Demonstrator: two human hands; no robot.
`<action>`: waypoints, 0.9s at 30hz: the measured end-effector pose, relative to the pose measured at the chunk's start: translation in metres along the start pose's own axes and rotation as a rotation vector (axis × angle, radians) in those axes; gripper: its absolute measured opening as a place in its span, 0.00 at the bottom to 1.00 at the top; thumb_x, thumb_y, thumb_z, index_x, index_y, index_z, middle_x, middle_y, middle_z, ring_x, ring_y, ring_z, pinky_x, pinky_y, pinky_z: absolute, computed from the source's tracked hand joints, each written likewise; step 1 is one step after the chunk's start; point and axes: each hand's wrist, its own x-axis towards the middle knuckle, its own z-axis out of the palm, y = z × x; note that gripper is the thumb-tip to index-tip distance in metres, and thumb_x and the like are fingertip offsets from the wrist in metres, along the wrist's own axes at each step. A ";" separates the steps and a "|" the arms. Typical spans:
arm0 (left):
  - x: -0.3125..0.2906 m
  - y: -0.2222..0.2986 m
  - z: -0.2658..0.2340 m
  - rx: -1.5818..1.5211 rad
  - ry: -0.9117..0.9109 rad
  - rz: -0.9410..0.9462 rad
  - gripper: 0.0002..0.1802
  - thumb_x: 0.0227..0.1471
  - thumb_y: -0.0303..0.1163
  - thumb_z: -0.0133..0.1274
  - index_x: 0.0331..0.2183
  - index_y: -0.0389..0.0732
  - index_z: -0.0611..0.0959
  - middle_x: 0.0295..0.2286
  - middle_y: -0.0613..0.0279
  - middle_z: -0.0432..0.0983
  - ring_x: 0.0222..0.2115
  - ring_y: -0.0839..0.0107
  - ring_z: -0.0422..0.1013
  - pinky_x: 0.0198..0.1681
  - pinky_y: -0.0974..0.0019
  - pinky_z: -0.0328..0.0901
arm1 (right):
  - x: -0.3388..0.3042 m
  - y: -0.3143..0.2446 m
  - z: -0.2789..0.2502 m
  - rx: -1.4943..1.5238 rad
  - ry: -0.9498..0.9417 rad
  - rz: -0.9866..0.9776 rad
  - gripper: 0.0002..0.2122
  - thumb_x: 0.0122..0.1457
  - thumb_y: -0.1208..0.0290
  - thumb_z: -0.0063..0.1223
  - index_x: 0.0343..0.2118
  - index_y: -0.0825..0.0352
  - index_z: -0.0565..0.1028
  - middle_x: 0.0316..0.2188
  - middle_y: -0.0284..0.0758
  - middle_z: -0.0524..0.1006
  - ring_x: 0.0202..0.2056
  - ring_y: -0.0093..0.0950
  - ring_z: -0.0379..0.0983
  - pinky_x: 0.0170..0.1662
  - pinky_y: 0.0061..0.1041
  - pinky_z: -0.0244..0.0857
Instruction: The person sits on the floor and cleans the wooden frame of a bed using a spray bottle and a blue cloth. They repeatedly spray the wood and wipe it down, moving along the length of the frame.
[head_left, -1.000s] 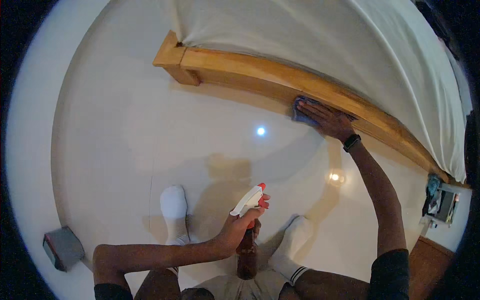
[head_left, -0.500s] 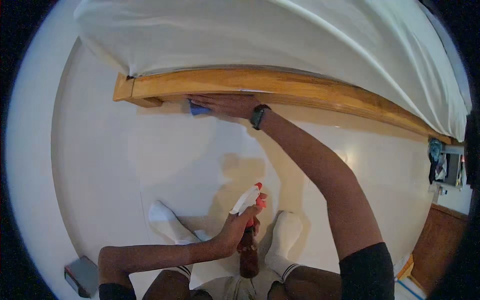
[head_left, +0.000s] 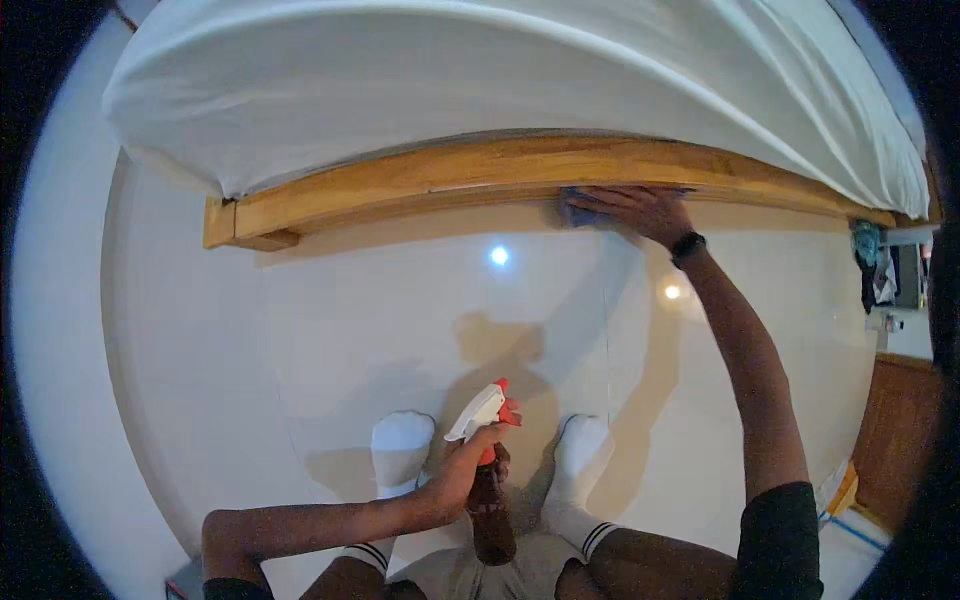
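My left hand [head_left: 472,468] is wrapped round the neck of a spray bottle [head_left: 491,520], which has a dark brown body and a white and red trigger head. The bottle stands upright close to my lap. Farther off, my right hand [head_left: 645,210], with a dark watch on its wrist, presses a blue cloth [head_left: 578,212] against the front face of the wooden bed frame [head_left: 450,172]. Its fingers lie stretched over the cloth and point left. Part of the cloth is hidden beneath them.
A white-sheeted mattress [head_left: 400,70] lies on the frame. Glossy pale floor tiles [head_left: 370,300] spread beneath me, with my feet in white socks [head_left: 404,440] on them. Folded clothes [head_left: 868,255] and a brown wooden panel [head_left: 905,435] are at the right; a grey box [head_left: 185,580] is at lower left.
My right hand has slid the cloth rightward along the bed frame. My left foot has shifted to the right, nearer the other foot. The spray bottle stays in my left hand.
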 end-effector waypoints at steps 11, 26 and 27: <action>0.015 0.005 -0.007 0.194 -0.258 0.008 0.22 0.59 0.53 0.51 0.28 0.42 0.76 0.21 0.65 0.73 0.20 0.75 0.70 0.25 0.68 0.67 | 0.280 -0.079 -0.097 -0.767 0.079 -0.100 0.30 0.70 0.50 0.19 0.70 0.59 0.41 0.71 0.42 0.40 0.71 0.34 0.39 0.73 0.33 0.35; 0.012 0.008 -0.005 0.110 -0.254 0.095 0.22 0.58 0.41 0.51 0.53 0.45 0.75 0.29 0.69 0.74 0.21 0.80 0.67 0.25 0.71 0.64 | -0.015 0.014 -0.008 0.125 -0.010 0.084 0.38 0.54 0.55 0.42 0.70 0.40 0.43 0.71 0.11 0.41 0.69 0.15 0.45 0.73 0.34 0.36; 0.013 0.006 -0.007 0.116 -0.234 0.092 0.22 0.58 0.41 0.51 0.53 0.45 0.75 0.28 0.68 0.74 0.21 0.80 0.67 0.25 0.71 0.64 | -0.019 0.017 -0.005 0.083 0.025 0.097 0.38 0.54 0.56 0.42 0.70 0.40 0.43 0.71 0.10 0.40 0.69 0.15 0.44 0.73 0.34 0.35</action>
